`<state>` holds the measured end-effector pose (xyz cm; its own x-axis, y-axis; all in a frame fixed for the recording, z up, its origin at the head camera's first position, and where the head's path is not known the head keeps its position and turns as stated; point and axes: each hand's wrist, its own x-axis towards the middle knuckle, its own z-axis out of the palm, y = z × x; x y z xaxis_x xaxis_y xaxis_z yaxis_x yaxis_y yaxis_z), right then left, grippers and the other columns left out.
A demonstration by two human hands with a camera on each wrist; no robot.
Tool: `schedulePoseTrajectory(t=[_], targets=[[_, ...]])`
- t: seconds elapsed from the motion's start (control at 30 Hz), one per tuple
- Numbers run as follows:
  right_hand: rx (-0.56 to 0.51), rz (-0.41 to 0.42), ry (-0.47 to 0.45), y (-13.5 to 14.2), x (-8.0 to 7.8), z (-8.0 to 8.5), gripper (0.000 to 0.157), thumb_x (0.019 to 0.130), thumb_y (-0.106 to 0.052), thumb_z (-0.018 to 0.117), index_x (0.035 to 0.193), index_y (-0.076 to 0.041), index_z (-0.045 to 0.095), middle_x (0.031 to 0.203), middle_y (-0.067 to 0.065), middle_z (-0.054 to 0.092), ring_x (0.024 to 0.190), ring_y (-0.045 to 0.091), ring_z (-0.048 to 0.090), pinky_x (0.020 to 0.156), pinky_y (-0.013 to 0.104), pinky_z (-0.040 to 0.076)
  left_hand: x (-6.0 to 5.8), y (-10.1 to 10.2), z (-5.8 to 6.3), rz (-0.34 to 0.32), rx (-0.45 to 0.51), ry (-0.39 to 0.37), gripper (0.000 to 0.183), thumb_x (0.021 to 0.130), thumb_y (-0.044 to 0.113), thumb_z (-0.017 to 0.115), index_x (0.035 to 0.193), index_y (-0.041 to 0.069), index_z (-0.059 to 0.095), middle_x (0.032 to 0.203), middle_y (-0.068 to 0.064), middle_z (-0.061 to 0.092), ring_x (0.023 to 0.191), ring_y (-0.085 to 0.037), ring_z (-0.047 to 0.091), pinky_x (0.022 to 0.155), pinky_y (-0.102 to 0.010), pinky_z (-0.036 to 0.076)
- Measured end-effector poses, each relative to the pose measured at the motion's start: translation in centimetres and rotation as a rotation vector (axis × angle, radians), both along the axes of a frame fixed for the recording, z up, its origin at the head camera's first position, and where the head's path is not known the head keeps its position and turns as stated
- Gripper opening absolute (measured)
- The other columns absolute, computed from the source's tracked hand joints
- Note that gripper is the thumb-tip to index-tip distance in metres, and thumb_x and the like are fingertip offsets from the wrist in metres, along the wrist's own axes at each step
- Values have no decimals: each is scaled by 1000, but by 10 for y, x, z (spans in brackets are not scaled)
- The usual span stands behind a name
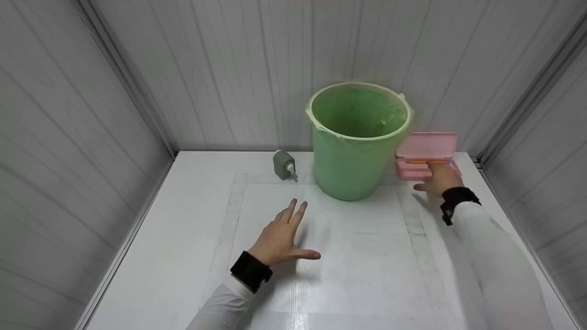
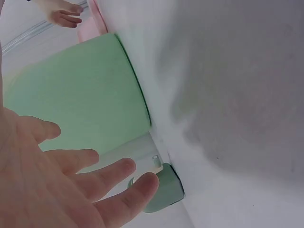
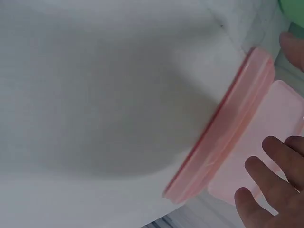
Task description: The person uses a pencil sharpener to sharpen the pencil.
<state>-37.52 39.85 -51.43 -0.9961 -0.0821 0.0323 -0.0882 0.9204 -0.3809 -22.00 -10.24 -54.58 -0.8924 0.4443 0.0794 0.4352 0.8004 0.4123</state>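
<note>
My left hand [image 1: 279,239] hovers above the middle of the white table, holding nothing, its fingers straight and the thumb spread out. Over the front of an opened pink pencil case [image 1: 412,175] is my right hand [image 1: 442,179]; its fingers [image 3: 268,178] look extended with no object between them in the right wrist view. An orange pencil [image 1: 416,162] lies in the case, partly covered by that hand. Whether the fingertips touch the pencil, I cannot tell. The case's lid [image 1: 426,144] stands raised at the back.
Between the hands, toward the back wall, stands a tall green bucket [image 1: 349,167] with a pale rim. Left of it is a grey-green pump bottle [image 1: 282,165] with a white nozzle. Grey panel walls [image 1: 220,73] enclose the table [image 1: 183,238] at the back and both sides.
</note>
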Motion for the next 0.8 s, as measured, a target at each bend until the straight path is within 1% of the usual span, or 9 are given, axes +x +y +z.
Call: schedulePoseTrajectory(t=[0.07, 0.17, 0.27, 0.37, 0.43, 0.57, 0.67, 0.73, 0.8], targets=[[15, -16, 17, 2, 0, -2, 98, 91, -26, 94, 167, 0, 38, 156, 42, 56, 140, 64, 55, 119, 78, 43, 0, 1, -1, -1, -3, 4, 142, 76, 89, 83, 182, 20, 17, 188, -21, 22, 162, -47, 47, 111, -64, 59], [69, -25, -1, 3, -1, -9, 100, 93, -30, 93, 168, 4, 35, 151, 44, 56, 134, 66, 58, 115, 78, 47, 1, 1, -4, 4, -10, 6, 141, 76, 89, 82, 181, 20, 19, 187, -22, 23, 161, -46, 47, 108, -63, 61], [133, -12, -40, 7, -14, -18, 104, 94, -36, 91, 169, 7, 33, 154, 45, 51, 135, 68, 56, 112, 78, 49, 1, -1, -5, 15, -10, 9, 141, 76, 89, 82, 181, 19, 20, 186, -22, 25, 160, -48, 48, 105, -63, 62], [193, 6, -76, 10, -27, -24, 101, 96, -37, 87, 168, 10, 34, 163, 44, 43, 143, 69, 48, 118, 78, 45, 2, -1, -6, 16, -2, 16, 140, 76, 88, 83, 181, 19, 22, 186, -23, 27, 159, -49, 49, 105, -63, 62], [215, 19, -97, 11, -34, -25, 96, 98, -34, 84, 168, 10, 34, 169, 43, 35, 149, 70, 40, 124, 79, 39, 4, -1, -7, 12, -1, 24, 139, 76, 88, 83, 180, 18, 23, 185, -23, 28, 159, -51, 48, 105, -64, 62], [194, 68, -88, 13, -40, -31, 88, 102, -25, 77, 171, 5, 31, 173, 43, 28, 154, 71, 32, 129, 80, 29, 8, -1, -8, 10, 1, 41, 136, 77, 88, 83, 180, 21, 25, 186, -23, 26, 163, -55, 41, 108, -68, 60], [168, 88, -79, 13, -37, -36, 80, 104, -21, 72, 169, 6, 35, 171, 45, 33, 156, 68, 32, 130, 81, 24, 9, -3, -7, 24, 3, 50, 133, 77, 87, 83, 180, 23, 27, 187, -22, 25, 166, -59, 34, 111, -72, 56], [149, 78, -93, 11, -29, -34, 72, 108, -22, 67, 167, 8, 40, 168, 45, 39, 158, 66, 33, 132, 80, 20, 9, -3, -7, 34, 1, 55, 131, 78, 86, 83, 179, 23, 29, 186, -22, 26, 166, -59, 33, 112, -73, 55], [133, 59, -99, 5, -21, -29, 63, 111, -22, 65, 163, 8, 47, 161, 43, 50, 155, 63, 39, 131, 79, 24, 9, -2, -5, 39, -2, 64, 128, 80, 84, 83, 178, 20, 32, 184, -23, 30, 165, -58, 36, 112, -72, 56]])
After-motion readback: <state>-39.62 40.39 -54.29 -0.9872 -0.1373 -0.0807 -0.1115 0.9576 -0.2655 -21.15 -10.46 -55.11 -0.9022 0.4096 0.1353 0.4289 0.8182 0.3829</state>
